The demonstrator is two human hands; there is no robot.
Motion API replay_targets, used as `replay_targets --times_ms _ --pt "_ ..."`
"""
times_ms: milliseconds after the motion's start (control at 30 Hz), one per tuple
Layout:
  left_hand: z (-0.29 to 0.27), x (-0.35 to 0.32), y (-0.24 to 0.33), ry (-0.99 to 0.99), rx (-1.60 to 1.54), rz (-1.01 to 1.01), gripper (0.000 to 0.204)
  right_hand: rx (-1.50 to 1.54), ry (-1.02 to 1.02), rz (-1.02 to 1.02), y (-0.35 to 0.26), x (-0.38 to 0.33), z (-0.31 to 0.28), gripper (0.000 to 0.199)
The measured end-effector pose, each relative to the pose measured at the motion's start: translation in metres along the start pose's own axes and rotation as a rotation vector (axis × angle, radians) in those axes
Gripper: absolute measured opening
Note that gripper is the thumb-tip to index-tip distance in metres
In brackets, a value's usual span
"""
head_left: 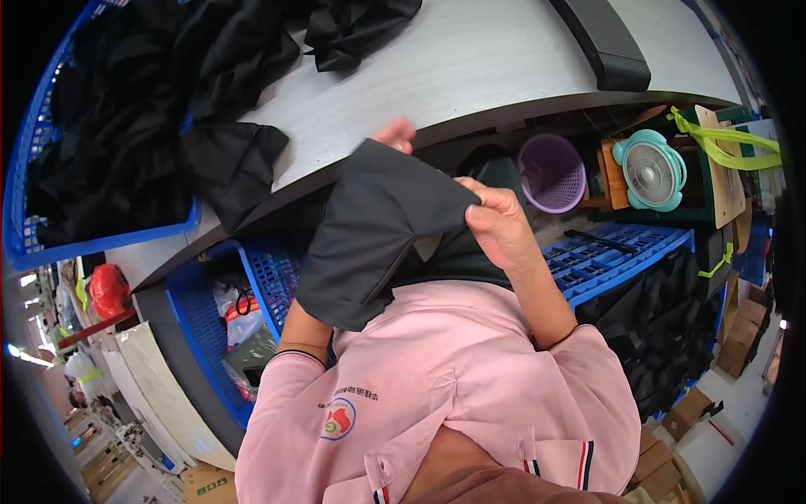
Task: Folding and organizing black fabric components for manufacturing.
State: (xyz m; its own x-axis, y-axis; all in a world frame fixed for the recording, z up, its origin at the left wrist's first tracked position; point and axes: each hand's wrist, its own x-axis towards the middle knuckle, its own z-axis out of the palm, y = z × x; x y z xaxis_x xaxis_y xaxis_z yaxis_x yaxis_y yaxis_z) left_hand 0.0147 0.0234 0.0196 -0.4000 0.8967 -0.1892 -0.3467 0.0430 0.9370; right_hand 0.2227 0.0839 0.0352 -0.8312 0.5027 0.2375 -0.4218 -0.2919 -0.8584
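Observation:
A black cloth piece (369,227) hangs in front of my chest, spread between my two hands. My right hand (499,220) pinches its right corner between thumb and fingers. My left hand (396,134) is behind the cloth, which drapes over that forearm. Only some blurred fingers show past the upper edge, so their grip is hidden. Another black cloth piece (239,164) lies over the table edge to the left. It is beside a blue basket (126,245) heaped with black cloth pieces (126,109).
Ahead is a grey table (369,97) bearing a dark grey box-like bar (600,42). Below it stand a purple bin (579,172) and a teal fan (653,170). Blue crates (186,307) flank me; black cloth (659,328) fills the right side. Cardboard boxes (739,340) sit far right.

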Motion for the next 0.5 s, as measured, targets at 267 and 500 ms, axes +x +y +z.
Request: replay_targets --times_ms 267,500 --pt "0.057 -0.027 0.001 -0.277 -0.559 -0.138 0.039 0.036 0.607 0.060 -0.039 0.045 -0.019 0.027" --pt "0.052 -0.016 -0.012 -0.179 -0.668 0.002 0.035 -1.106 0.472 -0.338 -0.052 0.016 0.004 0.066"
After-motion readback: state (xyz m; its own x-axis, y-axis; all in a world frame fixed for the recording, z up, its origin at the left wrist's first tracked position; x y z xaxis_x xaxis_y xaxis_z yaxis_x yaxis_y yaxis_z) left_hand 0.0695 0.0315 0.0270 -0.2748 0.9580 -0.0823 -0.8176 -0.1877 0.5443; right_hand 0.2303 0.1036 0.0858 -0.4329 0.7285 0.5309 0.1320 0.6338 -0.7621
